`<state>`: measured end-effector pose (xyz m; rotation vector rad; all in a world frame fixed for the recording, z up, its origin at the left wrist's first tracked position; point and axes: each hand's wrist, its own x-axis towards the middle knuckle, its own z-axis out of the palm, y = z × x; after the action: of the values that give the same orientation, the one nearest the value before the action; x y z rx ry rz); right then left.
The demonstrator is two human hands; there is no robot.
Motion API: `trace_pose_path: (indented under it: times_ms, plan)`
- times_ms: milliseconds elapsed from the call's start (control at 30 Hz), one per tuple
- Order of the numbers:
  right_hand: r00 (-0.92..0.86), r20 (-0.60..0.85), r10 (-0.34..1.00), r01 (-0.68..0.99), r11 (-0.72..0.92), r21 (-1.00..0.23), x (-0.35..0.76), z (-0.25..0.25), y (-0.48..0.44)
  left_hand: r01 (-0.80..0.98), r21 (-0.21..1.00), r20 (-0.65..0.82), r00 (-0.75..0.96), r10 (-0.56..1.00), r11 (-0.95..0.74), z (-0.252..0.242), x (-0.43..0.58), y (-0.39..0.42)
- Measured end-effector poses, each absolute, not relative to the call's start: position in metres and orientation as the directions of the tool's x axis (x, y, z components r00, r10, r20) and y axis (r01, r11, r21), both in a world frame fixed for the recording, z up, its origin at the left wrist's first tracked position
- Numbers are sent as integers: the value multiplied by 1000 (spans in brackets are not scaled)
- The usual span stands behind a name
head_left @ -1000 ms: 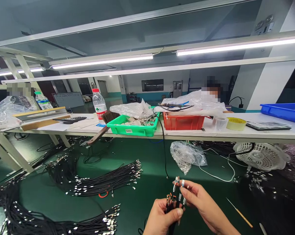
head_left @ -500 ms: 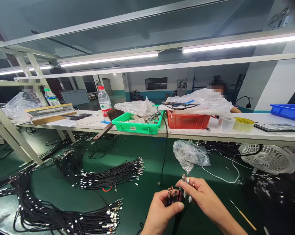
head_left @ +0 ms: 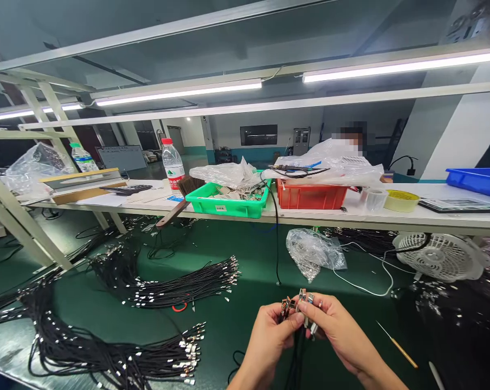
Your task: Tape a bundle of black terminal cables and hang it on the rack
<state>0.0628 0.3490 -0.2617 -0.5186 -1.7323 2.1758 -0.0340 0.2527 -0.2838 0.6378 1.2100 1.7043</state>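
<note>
My left hand (head_left: 269,337) and my right hand (head_left: 336,330) meet low in the middle of the view, over the green mat (head_left: 249,254). Both are closed on a small bunch of black wires with metal terminals (head_left: 297,304). The terminal ends stick up between my fingertips, and the black wire tails hang down between my wrists. The left thumb presses the bunch from the side. The right fingers pinch the terminals at the top.
Bundles of black terminal wires (head_left: 180,290) lie on the mat to the left. A plastic bag (head_left: 312,252), a white fan (head_left: 440,254) and a thin pick tool (head_left: 395,344) lie right. On the white shelf stand a green tray (head_left: 224,203), a red bin (head_left: 310,196), a bottle (head_left: 172,162) and tape (head_left: 400,200). A person sits behind it.
My hands have drawn closer together around the wire bunch, and the right fingers have come down onto the terminals. The view has shifted slightly.
</note>
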Motion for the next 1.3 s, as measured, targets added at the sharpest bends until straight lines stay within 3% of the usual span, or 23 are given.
trace_pose_path:
  times_ms: [300,600,800,1067,1167,1300]
  plan:
    - [-846,-92,525,-36,-228,-973,64,-263,346,-321,936,9,-383,924,-142,-292,-32,256]
    - [-932,-38,360,-64,-266,-962,67,-258,351,-414,909,-176,-268,947,52,-283,-35,253]
    - [-922,-65,382,-64,-316,-947,58,-268,352,-521,848,-204,-151,967,98,-292,-38,256]
    - [-872,-166,461,-15,-364,-931,54,-267,350,-557,825,-259,-220,941,97,-299,-40,259]
    - [-875,-112,471,-47,-313,-949,53,-267,354,-496,867,-203,-273,940,43,-295,-39,262]
    - [-931,-6,365,-69,-190,-979,54,-257,355,-336,941,-79,-315,946,-33,-285,-41,267]
